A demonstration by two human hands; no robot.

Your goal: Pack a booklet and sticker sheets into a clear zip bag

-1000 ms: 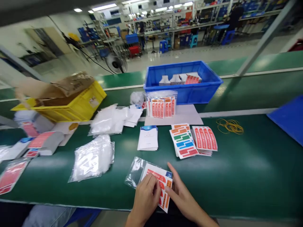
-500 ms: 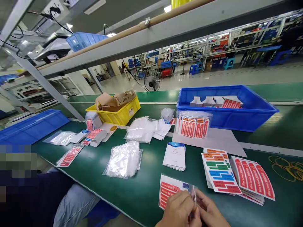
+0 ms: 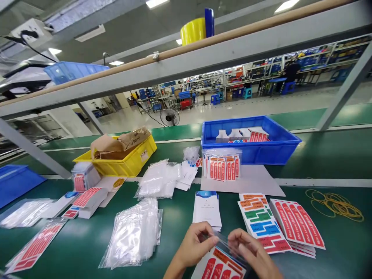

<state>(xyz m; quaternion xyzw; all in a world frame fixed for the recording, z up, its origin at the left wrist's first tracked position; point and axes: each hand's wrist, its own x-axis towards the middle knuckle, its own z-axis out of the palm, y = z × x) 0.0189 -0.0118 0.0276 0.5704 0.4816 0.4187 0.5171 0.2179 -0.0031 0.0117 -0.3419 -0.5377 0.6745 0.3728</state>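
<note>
My left hand [image 3: 195,245] and my right hand [image 3: 250,250] both pinch the top edge of a clear plastic bag [image 3: 225,247] at the bottom middle of the view. Red and orange label sheets [image 3: 218,266] sit inside the bag, below my fingers. Just beyond my hands on the green table [image 3: 334,240] lie a stack of white booklets [image 3: 207,208], a stack of multicoloured label sheets [image 3: 258,221] and a stack of red label sheets [image 3: 296,226].
A pile of clear bags [image 3: 132,234] lies to the left. Farther back stand a yellow bin [image 3: 128,162], a blue bin [image 3: 261,149] and bagged label packs [image 3: 222,166]. Rubber bands [image 3: 334,203] lie at the right. A metal frame beam [image 3: 186,64] crosses overhead.
The view has tilted up. My hands have lifted the bag from lying flat on the table and now hold its top edge between them, with the sheets hanging inside.
</note>
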